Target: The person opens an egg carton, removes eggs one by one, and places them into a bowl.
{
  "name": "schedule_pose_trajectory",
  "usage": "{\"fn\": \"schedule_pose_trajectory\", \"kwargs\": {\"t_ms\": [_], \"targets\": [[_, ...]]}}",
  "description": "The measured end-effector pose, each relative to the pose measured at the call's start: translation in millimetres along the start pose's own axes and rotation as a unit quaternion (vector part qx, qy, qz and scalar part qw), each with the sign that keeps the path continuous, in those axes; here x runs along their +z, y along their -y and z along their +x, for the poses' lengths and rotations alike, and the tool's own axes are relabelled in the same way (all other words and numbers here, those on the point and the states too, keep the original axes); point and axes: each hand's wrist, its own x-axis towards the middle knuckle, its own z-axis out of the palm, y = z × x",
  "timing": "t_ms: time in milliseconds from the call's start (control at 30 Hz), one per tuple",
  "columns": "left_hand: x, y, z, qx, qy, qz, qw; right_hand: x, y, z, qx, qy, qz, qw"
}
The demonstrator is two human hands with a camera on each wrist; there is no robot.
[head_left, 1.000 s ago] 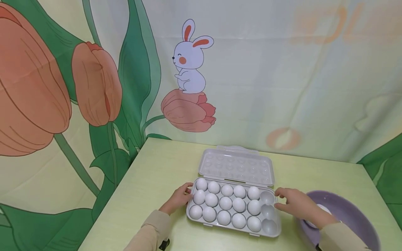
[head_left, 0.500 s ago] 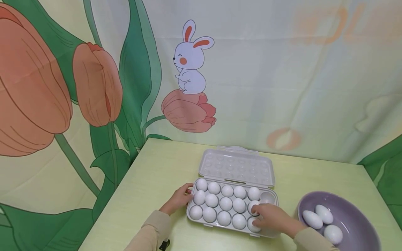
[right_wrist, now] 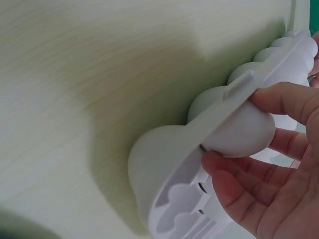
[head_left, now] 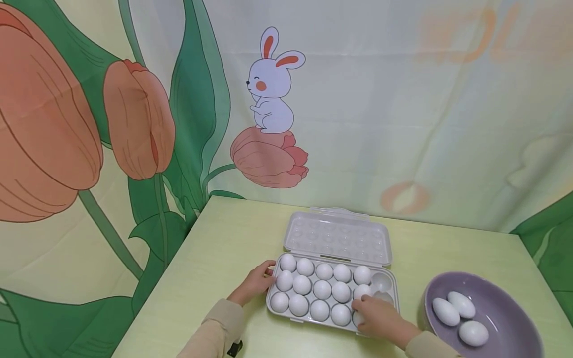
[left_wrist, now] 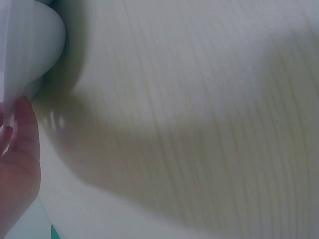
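Observation:
A pale plastic egg box [head_left: 313,322] lies with its lid [head_left: 337,236] folded back, and white eggs [head_left: 322,290] fill several of its cups. My left hand [head_left: 257,283] grips the box's left edge; in the left wrist view its fingers [left_wrist: 25,124] pinch the thin wall. On the right, my right hand [head_left: 382,318] holds a white egg [right_wrist: 244,134] at the front row's right end between thumb and fingers. That egg sits in or at its cup, partly covered by the hand. Two cups of the right-end column show bare plastic; the front one is hidden.
A purple bowl [head_left: 501,303] stands right of the box, with three white eggs [head_left: 473,333] inside. The pale yellow table [head_left: 233,233] meets a printed cloth backdrop [head_left: 358,124] along its far edge.
My right hand has come left from between the box and bowl, over the right-end cups, onto the front-row egg. The bowl's eggs are uncovered now. The left hand stays put.

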Motion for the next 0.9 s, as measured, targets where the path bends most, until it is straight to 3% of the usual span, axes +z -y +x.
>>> {"fn": "schedule_pose_trajectory", "kwargs": {"t_ms": [233,700,900], "targets": [[0.2,0.6,0.8,-0.002,-0.001,0.000,1.0000,-1.0,6.4,0.1,0.001,0.005,-0.029,0.9996],[0.9,2.5,2.4,-0.001,-0.001,0.005,1.0000,3.6,0.5,-2.9,-0.048,-0.003,-0.068,0.9965],[1.4,3.8,3.0,-0.001,-0.002,0.010,0.9999,4.3,-6.8,-3.6,-0.069,-0.018,-0.056,0.9959]]}}
